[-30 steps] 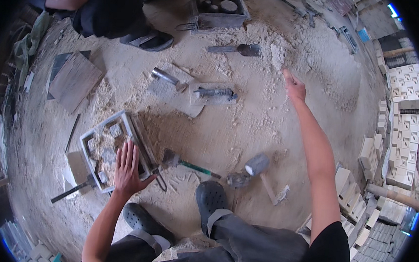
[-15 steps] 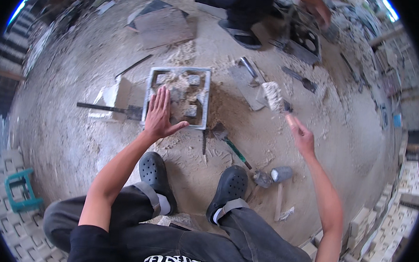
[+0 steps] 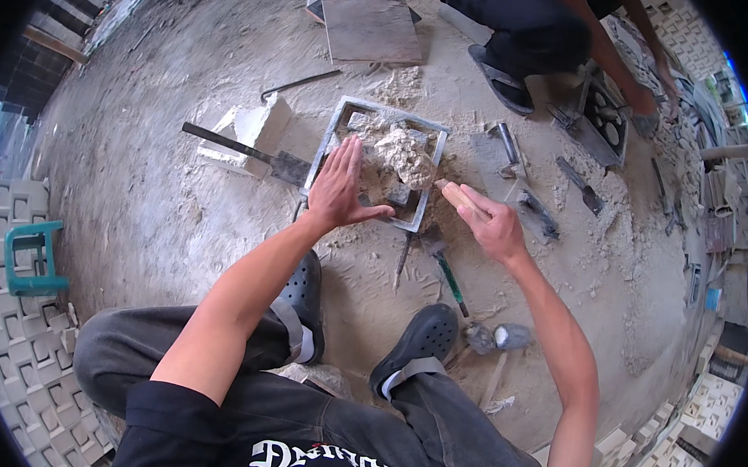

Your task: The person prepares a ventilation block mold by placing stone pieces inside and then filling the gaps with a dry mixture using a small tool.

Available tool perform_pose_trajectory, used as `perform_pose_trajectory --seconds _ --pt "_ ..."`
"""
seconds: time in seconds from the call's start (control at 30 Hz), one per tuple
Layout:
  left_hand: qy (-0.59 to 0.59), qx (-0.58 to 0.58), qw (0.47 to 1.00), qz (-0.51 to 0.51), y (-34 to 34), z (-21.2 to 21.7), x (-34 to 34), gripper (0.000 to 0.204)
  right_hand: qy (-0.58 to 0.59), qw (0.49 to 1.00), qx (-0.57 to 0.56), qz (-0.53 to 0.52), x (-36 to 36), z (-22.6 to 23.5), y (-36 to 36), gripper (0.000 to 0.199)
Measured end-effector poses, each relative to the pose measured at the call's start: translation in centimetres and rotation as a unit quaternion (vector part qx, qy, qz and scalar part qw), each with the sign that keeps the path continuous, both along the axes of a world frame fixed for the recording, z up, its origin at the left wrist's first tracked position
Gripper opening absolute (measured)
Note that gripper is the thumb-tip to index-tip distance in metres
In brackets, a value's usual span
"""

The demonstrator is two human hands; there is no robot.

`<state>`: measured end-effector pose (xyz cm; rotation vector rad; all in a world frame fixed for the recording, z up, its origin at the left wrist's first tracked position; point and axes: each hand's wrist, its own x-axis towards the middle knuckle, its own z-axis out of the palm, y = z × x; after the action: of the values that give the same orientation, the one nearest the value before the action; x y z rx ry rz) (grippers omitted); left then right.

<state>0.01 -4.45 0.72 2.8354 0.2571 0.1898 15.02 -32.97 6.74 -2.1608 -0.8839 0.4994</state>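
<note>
Right hand (image 3: 493, 226) grips one trowel (image 3: 455, 196) over one mould (image 3: 377, 161).

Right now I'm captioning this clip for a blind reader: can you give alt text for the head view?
A squatting person presses the left hand flat on a square metal mould heaped with pale mortar, while the right hand grips a wooden tool handle at its edge. Hand tools lie around on the dusty floor, and another person crouches beyond.

Dull grey metal for the square mould frame (image 3: 333, 137) — inside it a rough, crumbly pale lump of mortar (image 3: 404, 154). Smooth light wood for the tool handle (image 3: 460, 198). Dusty, gritty floor (image 3: 154, 194) — matt. Matt dark rubber-like clogs (image 3: 423, 335).
</note>
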Motion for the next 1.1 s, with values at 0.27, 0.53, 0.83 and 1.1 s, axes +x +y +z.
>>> perform_pose_trajectory --seconds 0.27,0.53,0.83,1.1 --pt "-0.014 0.022 1.0 -0.006 0.1 -0.4 0.1 0.144 -0.072 0.997 0.013 0.037 -0.1 -0.6 -0.3 0.041" --pt "-0.03 0.018 0.999 -0.004 0.1 -0.5 -0.1 0.144 -0.124 0.991 0.003 0.054 -0.9 -0.5 0.7 0.042" --pt "-0.054 -0.009 0.998 -0.02 0.1 -0.3 -0.1 0.149 -0.151 0.979 0.01 0.136 0.4 -0.1 -1.0 0.04" --pt "-0.025 0.011 1.0 -0.004 0.0 -0.5 -0.3 0.151 -0.207 0.971 0.012 0.121 -0.1 -0.2 -0.7 0.039"
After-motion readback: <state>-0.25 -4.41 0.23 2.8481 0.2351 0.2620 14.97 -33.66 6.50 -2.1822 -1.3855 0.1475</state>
